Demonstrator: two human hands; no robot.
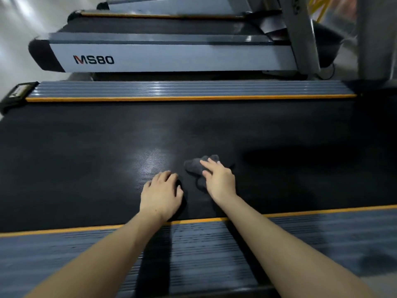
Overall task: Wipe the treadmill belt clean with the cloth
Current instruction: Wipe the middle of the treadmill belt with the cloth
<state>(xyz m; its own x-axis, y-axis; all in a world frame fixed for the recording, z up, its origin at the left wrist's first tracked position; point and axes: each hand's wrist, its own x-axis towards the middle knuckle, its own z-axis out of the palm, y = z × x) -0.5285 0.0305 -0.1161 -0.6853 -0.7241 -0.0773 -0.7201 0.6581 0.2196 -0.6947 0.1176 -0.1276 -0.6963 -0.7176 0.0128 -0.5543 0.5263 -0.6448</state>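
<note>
Right hand [219,179] lies flat, fingers straight, pressing the dark grey cloth [194,165] onto the black treadmill belt [86,158] (towards the nearer orange-edged side rail [322,233]). Left hand [161,194] rests palm-down just beside it, relaxed, holding nothing.

"MS80" w/ red-accented M, on side rail of neighbouring treadmill [163,58].

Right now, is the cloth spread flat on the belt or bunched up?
Bunched up. The cloth forms a crumpled lump with uneven lobes under the right hand, on the belt.
</note>
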